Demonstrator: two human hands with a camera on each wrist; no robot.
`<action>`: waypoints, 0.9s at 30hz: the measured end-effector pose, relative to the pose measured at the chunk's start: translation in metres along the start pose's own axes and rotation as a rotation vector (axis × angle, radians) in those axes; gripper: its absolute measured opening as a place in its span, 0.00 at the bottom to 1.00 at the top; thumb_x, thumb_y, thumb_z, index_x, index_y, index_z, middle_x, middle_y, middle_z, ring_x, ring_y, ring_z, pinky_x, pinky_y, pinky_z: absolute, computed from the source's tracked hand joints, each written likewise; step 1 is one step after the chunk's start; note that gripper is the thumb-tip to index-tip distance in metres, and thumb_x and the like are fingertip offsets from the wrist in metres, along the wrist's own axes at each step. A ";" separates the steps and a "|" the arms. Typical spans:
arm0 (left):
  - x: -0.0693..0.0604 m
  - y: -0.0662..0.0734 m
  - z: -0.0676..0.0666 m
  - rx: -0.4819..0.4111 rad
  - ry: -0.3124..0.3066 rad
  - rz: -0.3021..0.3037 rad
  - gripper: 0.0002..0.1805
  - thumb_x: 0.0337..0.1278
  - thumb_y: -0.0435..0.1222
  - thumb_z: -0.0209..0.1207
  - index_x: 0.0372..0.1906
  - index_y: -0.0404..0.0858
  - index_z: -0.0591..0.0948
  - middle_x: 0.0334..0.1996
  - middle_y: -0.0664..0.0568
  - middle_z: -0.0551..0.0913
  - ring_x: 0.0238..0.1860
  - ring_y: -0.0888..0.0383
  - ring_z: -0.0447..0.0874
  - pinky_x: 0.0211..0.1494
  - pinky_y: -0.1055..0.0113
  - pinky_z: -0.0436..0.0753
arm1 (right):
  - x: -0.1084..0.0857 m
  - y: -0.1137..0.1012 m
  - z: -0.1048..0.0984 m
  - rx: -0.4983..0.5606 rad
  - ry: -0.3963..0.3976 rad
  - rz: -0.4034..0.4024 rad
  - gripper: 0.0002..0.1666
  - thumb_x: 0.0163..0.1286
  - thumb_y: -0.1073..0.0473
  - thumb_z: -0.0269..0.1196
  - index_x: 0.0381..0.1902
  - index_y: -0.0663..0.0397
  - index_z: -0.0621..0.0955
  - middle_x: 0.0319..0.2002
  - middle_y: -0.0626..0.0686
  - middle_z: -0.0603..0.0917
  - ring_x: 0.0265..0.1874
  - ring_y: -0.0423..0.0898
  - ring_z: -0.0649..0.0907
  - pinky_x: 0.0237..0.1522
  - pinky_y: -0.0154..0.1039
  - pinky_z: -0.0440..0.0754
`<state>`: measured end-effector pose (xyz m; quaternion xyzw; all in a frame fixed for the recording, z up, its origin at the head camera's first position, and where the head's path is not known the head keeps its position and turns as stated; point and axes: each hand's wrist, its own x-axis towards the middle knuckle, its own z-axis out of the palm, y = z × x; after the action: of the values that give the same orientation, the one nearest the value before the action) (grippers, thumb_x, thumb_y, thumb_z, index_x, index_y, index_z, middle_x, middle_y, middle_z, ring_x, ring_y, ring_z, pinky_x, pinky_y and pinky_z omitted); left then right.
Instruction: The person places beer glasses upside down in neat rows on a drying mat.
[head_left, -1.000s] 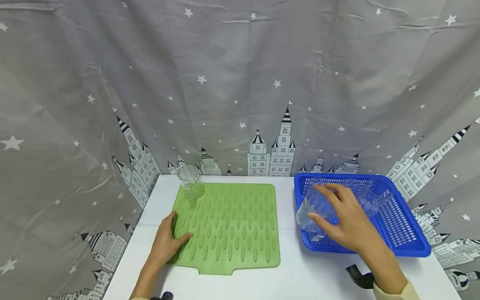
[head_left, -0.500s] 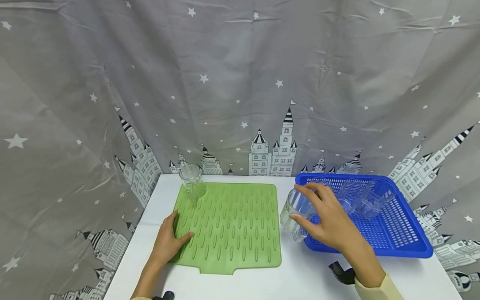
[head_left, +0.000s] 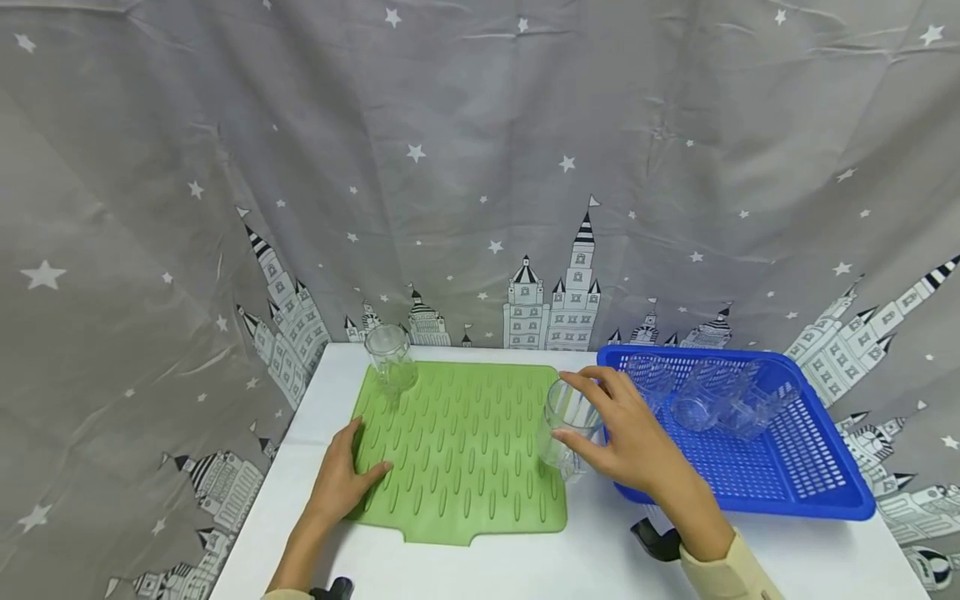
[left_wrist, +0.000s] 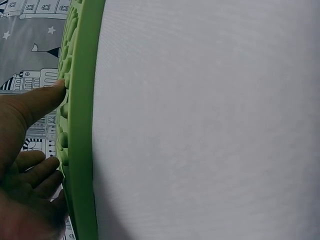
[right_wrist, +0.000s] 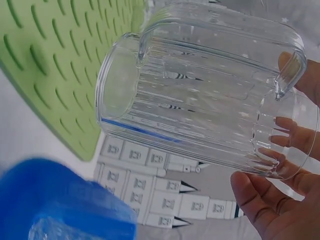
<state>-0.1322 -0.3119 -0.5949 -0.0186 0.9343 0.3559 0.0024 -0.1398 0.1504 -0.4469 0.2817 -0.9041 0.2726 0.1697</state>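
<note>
By its rim end, my right hand (head_left: 615,429) grips a clear glass mug (head_left: 557,446) between thumb and fingers, over the right edge of the green ribbed mat (head_left: 457,450). The right wrist view shows the mug's handle (right_wrist: 225,20) and ridged wall, with nothing visible inside. My left hand (head_left: 337,477) rests at the mat's left edge, thumb on the ribs and fingers extended along the side; the left wrist view shows this hand (left_wrist: 30,135) from close up. Another glass mug (head_left: 390,358) stands at the mat's back left corner.
A blue plastic basket (head_left: 832,500) stands on the right of the white table (head_left: 525,571), with several clear glass mugs (head_left: 697,404) inside. Behind the table hangs a grey curtain (head_left: 450,125) printed with stars and castles.
My right hand has carried the glass mug leftward out of the blue basket to the mat's right edge. The left hand keeps its place on the mat.
</note>
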 end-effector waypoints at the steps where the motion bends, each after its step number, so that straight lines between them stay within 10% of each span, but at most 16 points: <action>1: 0.000 0.001 -0.001 0.002 0.001 0.003 0.57 0.66 0.42 0.74 0.86 0.27 0.50 0.81 0.22 0.56 0.82 0.24 0.56 0.85 0.29 0.59 | 0.001 -0.001 0.002 0.003 -0.001 -0.003 0.45 0.65 0.43 0.78 0.77 0.44 0.76 0.67 0.55 0.78 0.63 0.51 0.78 0.57 0.55 0.84; 27: -0.015 0.023 0.002 -0.003 0.051 0.061 0.51 0.70 0.41 0.70 0.85 0.29 0.53 0.82 0.27 0.58 0.83 0.26 0.54 0.85 0.28 0.58 | 0.022 -0.022 0.045 0.046 -0.066 -0.064 0.44 0.67 0.36 0.75 0.76 0.41 0.75 0.68 0.50 0.77 0.60 0.46 0.77 0.53 0.45 0.86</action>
<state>-0.1181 -0.2926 -0.5809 0.0008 0.9337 0.3565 -0.0323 -0.1508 0.0995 -0.4632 0.3232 -0.8932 0.2785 0.1418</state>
